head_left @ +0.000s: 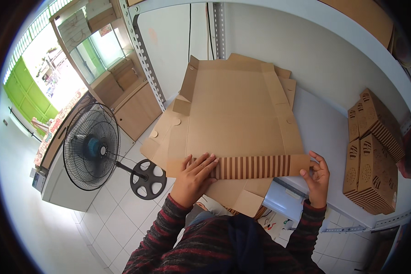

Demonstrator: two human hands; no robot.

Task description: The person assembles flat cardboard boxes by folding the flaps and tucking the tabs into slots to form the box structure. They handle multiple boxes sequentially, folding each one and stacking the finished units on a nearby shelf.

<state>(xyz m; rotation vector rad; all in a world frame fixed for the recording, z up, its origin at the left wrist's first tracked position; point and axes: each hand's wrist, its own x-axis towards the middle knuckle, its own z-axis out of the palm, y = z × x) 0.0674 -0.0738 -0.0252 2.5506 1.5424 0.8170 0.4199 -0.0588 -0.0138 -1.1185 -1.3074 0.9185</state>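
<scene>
A flat brown cardboard box blank (237, 109), creased and with side flaps, lies in front of me on a stack of similar sheets. Along its near edge a flap with brown stripes (251, 167) is folded up. My left hand (197, 179) rests on the left part of this striped flap, fingers stretched out flat. At the flap's right end, my right hand (317, 178) holds the plain tab between thumb and fingers. Beneath the near edge another sheet's flap (249, 203) sticks out toward me.
Folded printed boxes (372, 160) are stacked on the white tabletop (322, 132) at the right. A black standing fan (92, 147) stands on the tiled floor at the left, before a wooden cabinet (137, 109). Metal shelf posts (144, 59) rise behind the table. A blue-white bin (283, 201) sits below.
</scene>
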